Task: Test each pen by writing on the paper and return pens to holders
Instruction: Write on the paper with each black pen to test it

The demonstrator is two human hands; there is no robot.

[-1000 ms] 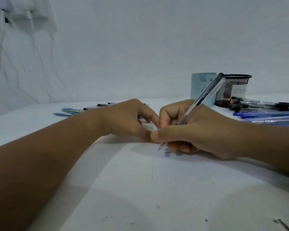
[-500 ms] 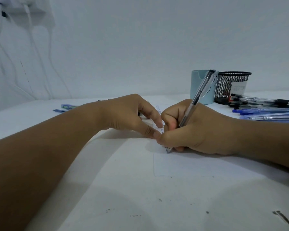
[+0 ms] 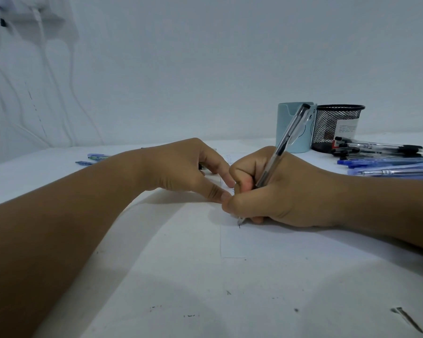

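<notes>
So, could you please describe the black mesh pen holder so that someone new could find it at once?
Look to the far right of the white table, by the wall. Two holders stand side by side there; the mesh holder is the right one, behind the pile of loose pens. Unlike its smooth pale blue neighbour, it is black wire mesh with a white label.

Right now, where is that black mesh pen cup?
In the head view, the black mesh cup stands at the table's far right by the wall, right beside the pale blue holder, with loose pens lying before it.
</notes>
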